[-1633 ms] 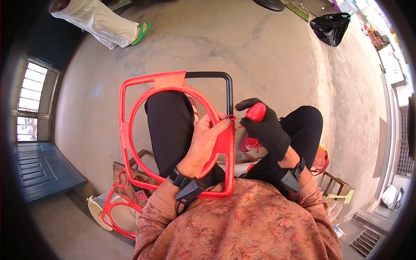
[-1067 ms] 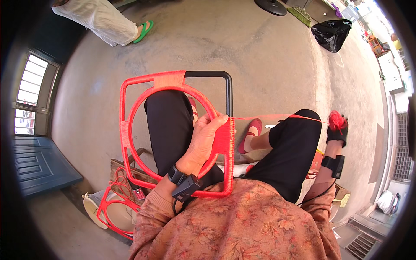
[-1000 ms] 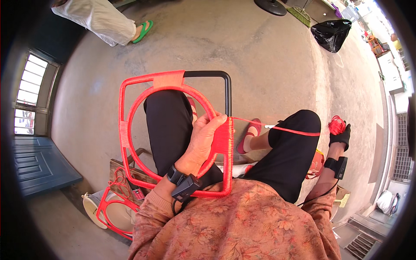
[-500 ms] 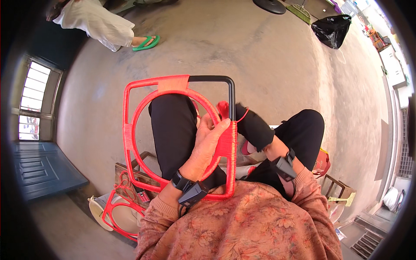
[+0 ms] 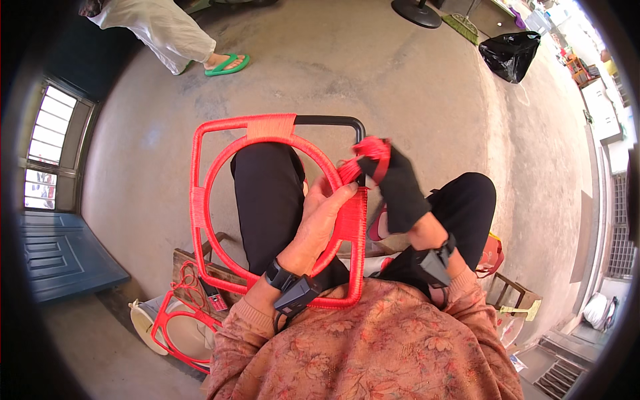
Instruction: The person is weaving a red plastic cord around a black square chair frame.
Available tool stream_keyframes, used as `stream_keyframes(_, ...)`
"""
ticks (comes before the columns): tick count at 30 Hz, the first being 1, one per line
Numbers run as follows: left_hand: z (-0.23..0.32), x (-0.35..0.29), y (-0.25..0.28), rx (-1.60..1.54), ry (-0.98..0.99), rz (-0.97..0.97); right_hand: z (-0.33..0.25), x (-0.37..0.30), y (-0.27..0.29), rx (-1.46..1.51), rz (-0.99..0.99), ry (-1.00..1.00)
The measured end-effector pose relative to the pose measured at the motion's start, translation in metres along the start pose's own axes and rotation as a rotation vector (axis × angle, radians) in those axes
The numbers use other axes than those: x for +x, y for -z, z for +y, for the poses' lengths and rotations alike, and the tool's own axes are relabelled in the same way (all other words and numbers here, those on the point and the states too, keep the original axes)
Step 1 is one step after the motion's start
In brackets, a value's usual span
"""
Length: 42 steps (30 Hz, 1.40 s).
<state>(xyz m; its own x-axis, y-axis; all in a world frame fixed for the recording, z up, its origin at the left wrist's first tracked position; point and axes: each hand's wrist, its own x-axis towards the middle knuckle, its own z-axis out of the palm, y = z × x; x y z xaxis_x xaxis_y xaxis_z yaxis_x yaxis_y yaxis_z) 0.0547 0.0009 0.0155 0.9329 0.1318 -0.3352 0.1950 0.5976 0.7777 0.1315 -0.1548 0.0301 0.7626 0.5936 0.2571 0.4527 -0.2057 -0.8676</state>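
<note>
A square metal frame (image 5: 352,213) with a ring inside it rests across my lap. Red cord wraps most of it, while the far right corner is bare black tube (image 5: 330,121). My left hand (image 5: 319,217) is closed on the frame's right side, its thumb on the wrapping just below the bare tube. In a black glove, my right hand (image 5: 402,190) grips a bundle of red cord (image 5: 373,151), which crosses over the bare upright. The gloved fingers are partly hidden and slightly blurred.
Another red-wrapped frame (image 5: 159,328) leans by a pale round tub (image 5: 145,327) at lower left, near a wooden stool (image 5: 189,261). Ahead on the floor are a person's green flip-flop (image 5: 229,65), a black bag (image 5: 510,55), a broom (image 5: 461,27) and a round black base (image 5: 417,12).
My right hand has risen and carried the cord bundle from inside the frame, behind the bare upright, to its front and right. My left hand keeps its hold.
</note>
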Motion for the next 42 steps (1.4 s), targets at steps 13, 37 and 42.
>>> stream_keyframes(13,0.011,-0.005,-0.002,-0.046,0.223,0.001,0.062,-0.141,0.197,0.739,0.989,-0.493)
stream_keyframes(37,0.006,0.001,-0.004,-0.083,0.094,-0.052,0.025,-0.063,0.037,0.805,0.009,-0.767)
stream_keyframes(42,0.009,-0.004,-0.002,-0.113,0.155,-0.122,0.006,-0.050,0.027,1.300,0.371,-0.565)
